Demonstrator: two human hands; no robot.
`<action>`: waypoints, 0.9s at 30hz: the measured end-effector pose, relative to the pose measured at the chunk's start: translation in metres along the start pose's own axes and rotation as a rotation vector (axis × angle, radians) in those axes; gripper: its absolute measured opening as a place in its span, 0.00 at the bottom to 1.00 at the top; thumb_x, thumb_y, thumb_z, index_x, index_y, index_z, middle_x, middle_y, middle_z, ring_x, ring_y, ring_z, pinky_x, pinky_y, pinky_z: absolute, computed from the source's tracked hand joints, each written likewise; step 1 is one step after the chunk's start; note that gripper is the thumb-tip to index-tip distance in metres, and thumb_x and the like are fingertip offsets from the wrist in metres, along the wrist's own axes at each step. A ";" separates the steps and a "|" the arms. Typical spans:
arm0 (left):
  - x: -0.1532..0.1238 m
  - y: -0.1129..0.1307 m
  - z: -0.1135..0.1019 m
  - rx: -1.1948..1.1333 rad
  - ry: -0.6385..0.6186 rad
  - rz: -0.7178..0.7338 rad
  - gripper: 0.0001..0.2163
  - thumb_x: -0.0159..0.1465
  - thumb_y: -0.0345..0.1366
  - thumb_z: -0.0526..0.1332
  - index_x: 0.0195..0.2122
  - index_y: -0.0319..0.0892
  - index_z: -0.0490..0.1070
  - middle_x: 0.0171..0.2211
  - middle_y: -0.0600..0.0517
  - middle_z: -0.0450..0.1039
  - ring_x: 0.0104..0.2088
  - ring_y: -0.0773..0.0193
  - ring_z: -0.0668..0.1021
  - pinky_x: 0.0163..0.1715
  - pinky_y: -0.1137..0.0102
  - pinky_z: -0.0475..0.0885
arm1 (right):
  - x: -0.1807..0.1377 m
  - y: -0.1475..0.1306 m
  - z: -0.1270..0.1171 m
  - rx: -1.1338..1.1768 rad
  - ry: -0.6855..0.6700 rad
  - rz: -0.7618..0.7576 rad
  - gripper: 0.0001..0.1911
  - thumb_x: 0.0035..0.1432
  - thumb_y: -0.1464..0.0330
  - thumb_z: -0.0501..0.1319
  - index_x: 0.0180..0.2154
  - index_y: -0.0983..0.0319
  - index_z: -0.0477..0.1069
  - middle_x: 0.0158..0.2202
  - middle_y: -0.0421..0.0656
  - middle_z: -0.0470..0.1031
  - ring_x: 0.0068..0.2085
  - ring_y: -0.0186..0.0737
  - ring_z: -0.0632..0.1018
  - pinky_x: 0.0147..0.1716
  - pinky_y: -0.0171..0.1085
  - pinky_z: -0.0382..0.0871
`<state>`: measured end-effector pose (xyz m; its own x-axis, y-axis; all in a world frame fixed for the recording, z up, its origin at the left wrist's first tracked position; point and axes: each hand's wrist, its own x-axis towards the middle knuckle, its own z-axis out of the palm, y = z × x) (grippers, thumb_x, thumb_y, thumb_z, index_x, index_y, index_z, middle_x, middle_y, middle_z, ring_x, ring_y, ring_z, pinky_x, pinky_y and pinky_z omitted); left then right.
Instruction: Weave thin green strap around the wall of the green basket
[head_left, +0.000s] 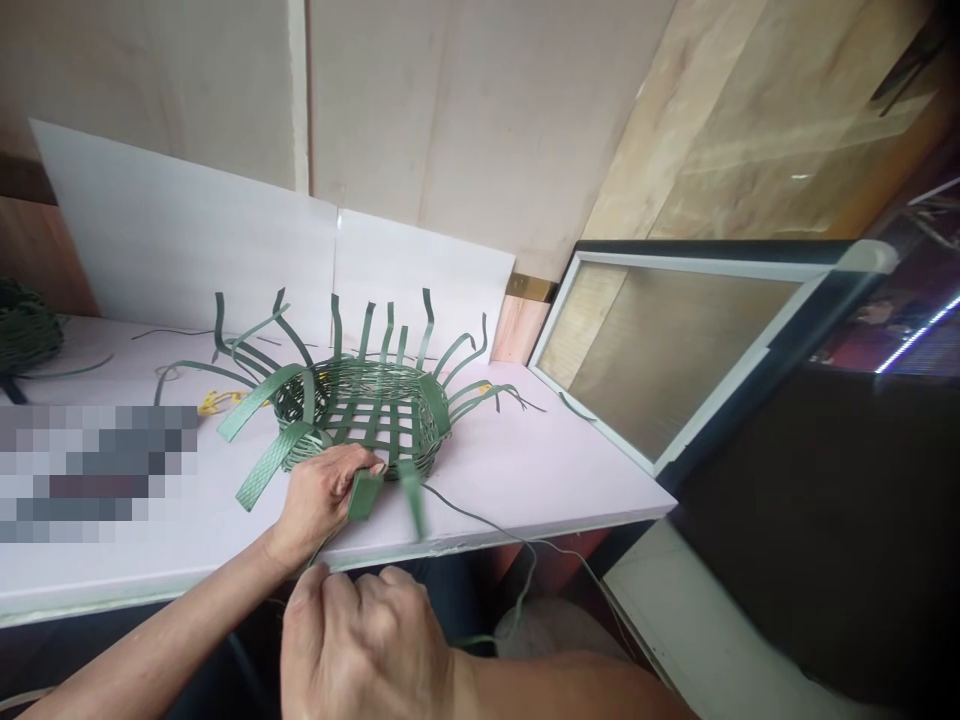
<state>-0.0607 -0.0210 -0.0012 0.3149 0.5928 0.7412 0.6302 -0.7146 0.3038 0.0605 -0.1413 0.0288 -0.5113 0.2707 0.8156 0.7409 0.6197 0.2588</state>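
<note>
A half-woven green basket (436, 408) stands on the table, its open lattice base showing and flat green strips sticking up and out all round its rim. My left hand (322, 492) grips the near side of the rim, beside a flat strip (365, 495) that bends toward me. Closed in a fist, my right hand (367, 640) is close to the camera, below the table edge. A thin green strand runs from the basket toward this fist, though the fingers hide its end. Another length of thin strand (480, 518) trails off the table and loops near my right wrist.
The pale table (525, 470) has white boards (420, 275) standing along its back. On the right leans a framed panel (667, 350). Another green woven piece (28, 325) is at the far left, near a blurred-out patch. Yellow bits (217, 402) lie beside the basket.
</note>
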 end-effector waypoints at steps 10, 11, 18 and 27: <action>0.002 0.009 -0.005 0.018 -0.006 0.006 0.11 0.69 0.37 0.54 0.31 0.42 0.71 0.27 0.53 0.74 0.29 0.66 0.75 0.32 0.71 0.68 | 0.043 0.082 -0.059 -0.206 -0.112 0.096 0.14 0.61 0.80 0.49 0.31 0.64 0.71 0.21 0.40 0.68 0.19 0.34 0.66 0.21 0.36 0.51; 0.001 0.007 -0.004 0.038 0.008 0.012 0.11 0.69 0.37 0.54 0.31 0.42 0.71 0.27 0.53 0.74 0.28 0.66 0.75 0.31 0.71 0.67 | 0.044 0.101 -0.060 -0.239 -0.134 0.167 0.14 0.62 0.78 0.50 0.29 0.63 0.70 0.21 0.39 0.68 0.20 0.33 0.65 0.21 0.35 0.50; -0.002 -0.002 0.003 0.066 0.013 0.010 0.07 0.68 0.35 0.55 0.39 0.43 0.73 0.34 0.53 0.78 0.35 0.64 0.79 0.36 0.71 0.69 | -0.020 0.176 -0.026 -0.090 -0.707 0.641 0.10 0.62 0.69 0.59 0.27 0.58 0.72 0.22 0.36 0.71 0.24 0.33 0.68 0.25 0.34 0.49; 0.007 0.008 -0.001 0.053 0.038 0.006 0.10 0.68 0.39 0.56 0.33 0.42 0.74 0.31 0.54 0.78 0.32 0.65 0.79 0.33 0.72 0.69 | -0.026 0.110 0.019 -0.011 -0.381 0.331 0.11 0.65 0.67 0.57 0.47 0.63 0.71 0.39 0.45 0.75 0.43 0.44 0.74 0.58 0.48 0.58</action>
<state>-0.0543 -0.0232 0.0072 0.2924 0.5733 0.7654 0.6653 -0.6969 0.2677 0.1467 -0.0665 0.0260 -0.3692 0.7025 0.6084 0.8938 0.4478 0.0253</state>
